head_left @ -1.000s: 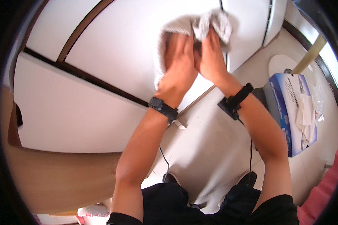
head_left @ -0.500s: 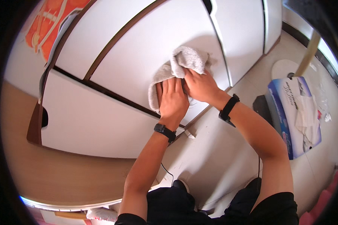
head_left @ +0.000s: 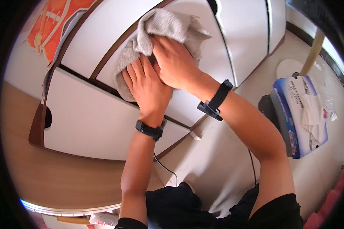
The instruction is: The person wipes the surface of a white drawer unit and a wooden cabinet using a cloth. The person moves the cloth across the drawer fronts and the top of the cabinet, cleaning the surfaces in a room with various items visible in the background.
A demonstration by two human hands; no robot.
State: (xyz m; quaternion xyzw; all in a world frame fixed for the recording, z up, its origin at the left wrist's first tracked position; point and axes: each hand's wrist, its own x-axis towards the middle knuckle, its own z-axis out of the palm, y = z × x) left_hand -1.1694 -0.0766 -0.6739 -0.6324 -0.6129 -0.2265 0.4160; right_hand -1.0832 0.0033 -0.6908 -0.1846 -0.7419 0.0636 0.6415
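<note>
Head cam: L hand (head_left: 151, 89) & R hand (head_left: 176, 63) touching, both on grey cloth (head_left: 164, 24), fingertips tucked under its folds; can't tell if either's clamped. Cloth bunches around & just beyond fingers, against white cabinet (head_left: 90, 114); cabinet contents hidden. Well right of R hand: blue/white carton (head_left: 296, 105), crumpled white sheet (head_left: 313, 116) on top; can't see inside.

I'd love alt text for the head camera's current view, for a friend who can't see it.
A bare left hand and right hand press a crumpled beige-grey cloth against a white cabinet front. Each wears a black wrist strap, and a blue-and-white box sits off to the right.
</note>
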